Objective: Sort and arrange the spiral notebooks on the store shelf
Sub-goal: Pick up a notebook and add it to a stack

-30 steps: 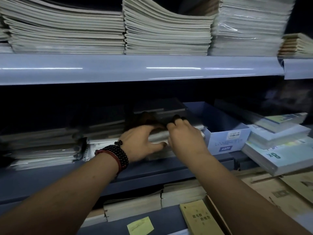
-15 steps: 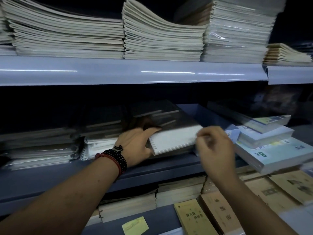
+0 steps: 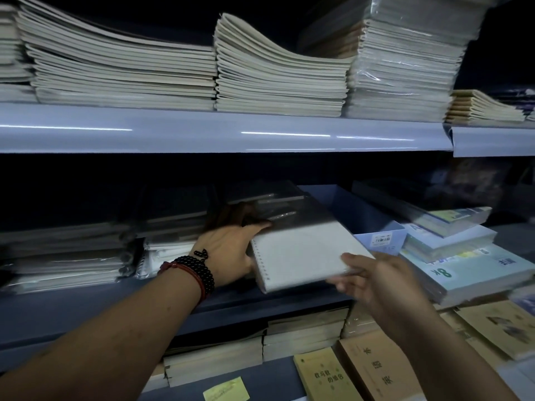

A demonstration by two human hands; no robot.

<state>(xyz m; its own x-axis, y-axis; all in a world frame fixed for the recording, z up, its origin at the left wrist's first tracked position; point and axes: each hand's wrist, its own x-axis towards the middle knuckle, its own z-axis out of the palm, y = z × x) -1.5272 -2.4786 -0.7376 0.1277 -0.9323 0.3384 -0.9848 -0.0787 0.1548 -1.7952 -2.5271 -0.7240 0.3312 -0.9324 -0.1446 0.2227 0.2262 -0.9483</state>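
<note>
Head view: my left hand (image 3: pixel 228 253) and right hand (image 3: pixel 376 282) grip the white spiral-bound notebook (image 3: pixel 304 256), which a loose pinch could drop.

Up top there's a wide pile of thin cream exercise books (image 3: pixel 121 73), then a second pile (image 3: pixel 278 82) that sags in the middle, then a tall plastic-wrapped stack (image 3: pixel 405 68) and a little tan stack (image 3: pixel 480 108) at the far right. One level down sits an open blue box (image 3: pixel 356 215) with a white label (image 3: pixel 382 238), just beside a big pad marked 8K (image 3: pixel 469 273) with smaller pads (image 3: pixel 451 238) piled on it. Down at the bottom: a yellow booklet (image 3: pixel 324 377), a brown booklet (image 3: pixel 379 371) right next to it, and a yellow sticky note (image 3: pixel 226 389).
</note>
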